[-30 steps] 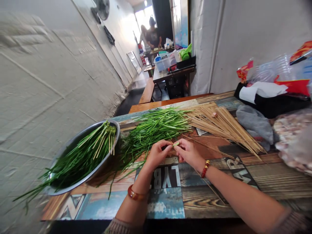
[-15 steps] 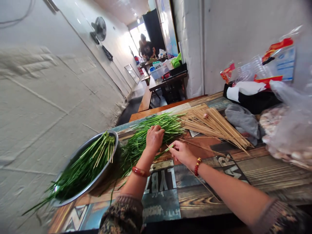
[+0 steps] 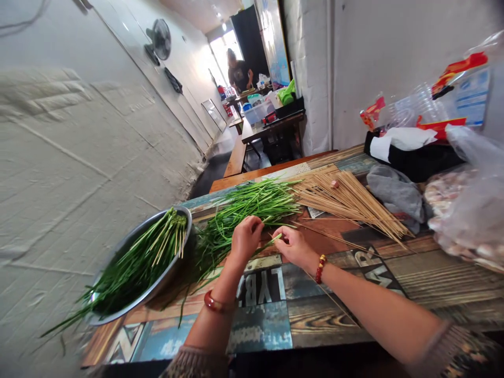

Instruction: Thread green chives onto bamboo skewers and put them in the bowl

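My right hand (image 3: 295,247) is closed, pinching a bamboo skewer (image 3: 340,307) that runs back under the wrist. Pale stalk ends of garlic chives show at its fingertips. Just left of it, my left hand (image 3: 247,239) has its fingers pinched on a garlic chive stalk at the near edge of the loose chive pile (image 3: 255,202). My curled fingers partly hide both grips. To the right of the pile lie many bare bamboo skewers (image 3: 354,205), fanned out. A metal basin (image 3: 188,218) at the left holds skewered chives (image 3: 137,262), their leaves hanging over the rim.
A grey plastic bag (image 3: 394,191) and a clear bag of pale pieces (image 3: 464,220) stand at the table's right. Red-and-clear packaging (image 3: 441,126) lies behind them. Farther back are a table with plastic tubs (image 3: 258,113) and another person (image 3: 239,73).
My left hand has drawn back from the chive pile towards me, its fingers now pinched on a stalk. My right hand stays nearly still with the skewer.
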`<state>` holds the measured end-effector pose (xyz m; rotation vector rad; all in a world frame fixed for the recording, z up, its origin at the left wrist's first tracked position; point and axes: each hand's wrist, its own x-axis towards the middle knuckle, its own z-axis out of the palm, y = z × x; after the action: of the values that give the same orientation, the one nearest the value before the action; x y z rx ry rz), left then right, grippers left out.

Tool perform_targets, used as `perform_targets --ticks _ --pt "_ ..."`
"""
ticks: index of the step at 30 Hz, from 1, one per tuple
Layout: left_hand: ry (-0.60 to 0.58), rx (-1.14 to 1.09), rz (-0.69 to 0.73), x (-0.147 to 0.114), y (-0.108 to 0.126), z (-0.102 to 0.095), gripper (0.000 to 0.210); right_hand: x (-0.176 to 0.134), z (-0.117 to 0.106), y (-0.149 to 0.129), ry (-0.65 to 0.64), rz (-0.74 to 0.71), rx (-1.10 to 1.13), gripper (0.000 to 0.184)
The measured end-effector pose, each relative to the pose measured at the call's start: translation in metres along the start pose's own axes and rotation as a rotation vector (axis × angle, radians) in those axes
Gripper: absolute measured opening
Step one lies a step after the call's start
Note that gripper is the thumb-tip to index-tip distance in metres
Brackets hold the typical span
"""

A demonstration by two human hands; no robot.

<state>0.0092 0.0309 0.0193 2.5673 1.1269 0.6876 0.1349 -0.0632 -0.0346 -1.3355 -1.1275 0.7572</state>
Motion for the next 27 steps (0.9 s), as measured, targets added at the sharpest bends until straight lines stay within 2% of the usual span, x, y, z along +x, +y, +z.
perform_targets --ticks 3,5,12,21,27 --pt "-0.04 -0.333 -0.144 -0.005 -0.001 0.009 0.012 -0.001 -0.003 -0.003 -0.01 -0.015 -0.01 0.014" --pt "-0.08 -0.48 -0.19 -0.008 0.002 0.015 0.015 -0.002 -0.006 -0.005 -0.02 -0.038 -0.03 0.018" --pt "-0.098 -0.718 -0.273 -0.018 0.008 0.019 0.024 -0.002 -0.013 -0.008 0.003 -0.06 -0.109 0.025" --pt "-0.06 -0.736 -0.233 -0.023 0.003 0.02 0.018 -0.008 -0.018 -0.009 -0.057 0.079 -0.11 0.032" --pt "-0.051 -0.713 -0.222 -0.023 0.008 0.016 0.018 -0.011 -0.019 -0.01 -0.08 0.106 -0.075 0.034"
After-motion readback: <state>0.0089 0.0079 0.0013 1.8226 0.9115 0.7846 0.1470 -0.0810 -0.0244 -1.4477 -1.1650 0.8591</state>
